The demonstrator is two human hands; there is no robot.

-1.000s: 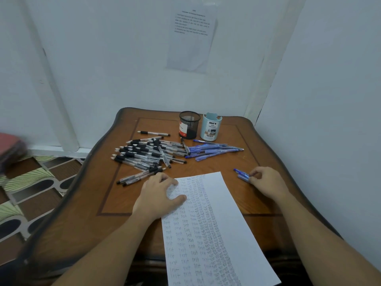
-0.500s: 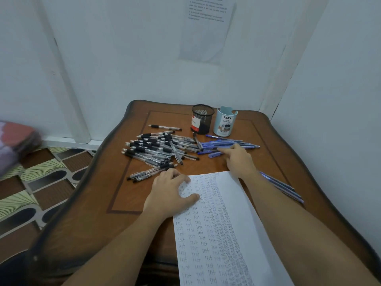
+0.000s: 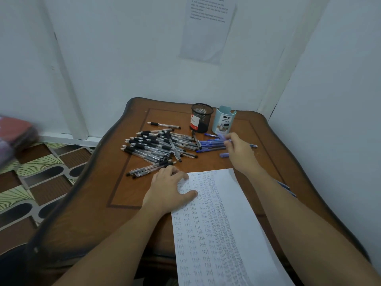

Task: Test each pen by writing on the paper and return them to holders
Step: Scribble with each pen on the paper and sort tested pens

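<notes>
The paper (image 3: 237, 223) lies slanted on the desk (image 3: 92, 203), its left half filled with columns of the word "test". The left hand (image 3: 171, 188) rests flat on the paper's far left corner, fingers spread and thumb out, holding nothing.

Beyond that corner, to the left, lies a loose heap of black pens (image 3: 156, 147); two of them lie just off the left hand's fingertips. One black pen (image 3: 164, 125) lies apart, farther from the paper than the heap.

Straight beyond the paper's far edge is a smaller bunch of blue pens (image 3: 210, 144). The right hand (image 3: 240, 151) reaches over it with fingers curled down onto the pens; whether it grips one I cannot tell, since the fingertips are blurred. A blue cap (image 3: 224, 155) lies loose between this hand and the paper.

Farthest from the paper stand the two holders side by side — a black mesh cup (image 3: 201, 118) on the left and a pale blue cup (image 3: 224, 120) on the right. Right of the paper, past the right forearm, the ends of a few more blue pens (image 3: 286, 187) show.
</notes>
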